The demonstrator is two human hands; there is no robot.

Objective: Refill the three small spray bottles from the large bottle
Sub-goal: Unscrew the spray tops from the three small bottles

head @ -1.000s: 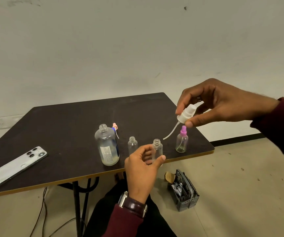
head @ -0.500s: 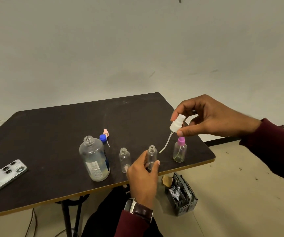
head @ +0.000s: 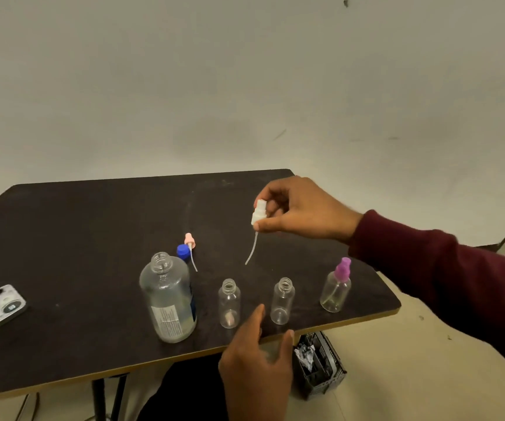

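Large bottle stood uncapped near the table's front edge — clear, liquid low. At its 3 o'clock: two open small bottles, then a purple-capped one. Right hand pinched a white sprayer; left hand relaxed, holding nothing.

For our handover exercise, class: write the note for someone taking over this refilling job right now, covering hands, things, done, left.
Right hand pinches the white spray head above the table. Left hand is open, holding nothing, near the table's front edge.
Large bottle stands uncapped; blue cap and pink spray head lie behind it.
Done: two small bottles opened.
Left: uncap the purple-topped bottle, fill all three, refit the heads.
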